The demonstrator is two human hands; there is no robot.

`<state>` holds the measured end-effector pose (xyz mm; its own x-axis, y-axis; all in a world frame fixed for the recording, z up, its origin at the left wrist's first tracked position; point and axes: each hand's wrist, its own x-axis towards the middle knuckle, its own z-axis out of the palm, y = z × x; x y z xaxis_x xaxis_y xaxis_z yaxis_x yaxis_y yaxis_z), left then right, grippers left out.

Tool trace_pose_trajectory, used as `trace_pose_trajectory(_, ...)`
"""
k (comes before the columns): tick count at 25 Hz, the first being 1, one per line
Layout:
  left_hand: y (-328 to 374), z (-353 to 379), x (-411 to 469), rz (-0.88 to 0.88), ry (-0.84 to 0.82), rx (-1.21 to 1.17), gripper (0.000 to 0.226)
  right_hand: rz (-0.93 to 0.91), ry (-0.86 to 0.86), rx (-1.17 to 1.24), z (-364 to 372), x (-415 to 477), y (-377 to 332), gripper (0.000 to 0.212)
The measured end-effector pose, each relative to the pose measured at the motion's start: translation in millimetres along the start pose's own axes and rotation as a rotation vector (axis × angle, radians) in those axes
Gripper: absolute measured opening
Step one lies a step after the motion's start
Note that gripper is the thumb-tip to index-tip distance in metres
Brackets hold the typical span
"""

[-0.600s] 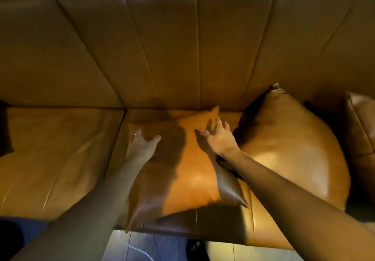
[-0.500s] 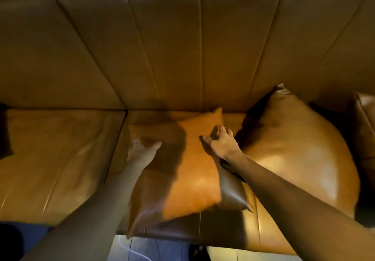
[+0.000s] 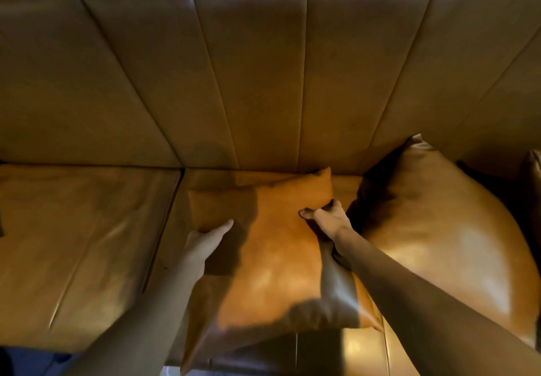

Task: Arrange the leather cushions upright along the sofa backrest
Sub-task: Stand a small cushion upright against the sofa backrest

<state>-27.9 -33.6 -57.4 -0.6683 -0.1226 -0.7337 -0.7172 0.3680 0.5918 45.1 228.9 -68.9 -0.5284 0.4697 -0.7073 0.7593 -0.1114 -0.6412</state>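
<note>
Head view, both hands' grip closed on flat cushion [image 3: 272,258], left hand [image 3: 205,244], right hand [image 3: 330,220], fingers tucked underneath.

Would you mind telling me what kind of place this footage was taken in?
Probably a home living room: a tan leather sofa fills the view, with matching cushions on its seat and pale floor showing below.

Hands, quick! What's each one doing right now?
Left hand: gripping the flat cushion at its left edge.
Right hand: closed on the same cushion's right edge.
</note>
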Motion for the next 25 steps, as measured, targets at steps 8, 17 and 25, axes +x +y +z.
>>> trace_pose_trajectory(8,81.7,-22.7,-21.1,0.320,0.102,-0.079,0.083,-0.129,0.150,0.387,-1.4,-20.7,-37.2,0.096)
trace_pose_trajectory(17,157.0,-48.5,-6.2,0.413,0.068,-0.334,0.082,-0.310,0.043,0.386,-15.3,-18.6,-99.5,0.083)
trace_pose_trajectory(25,180.8,-34.4,4.6,0.352,0.021,-0.155,0.097,-0.261,-0.039,0.201,-6.2,-8.1,-122.1,0.105)
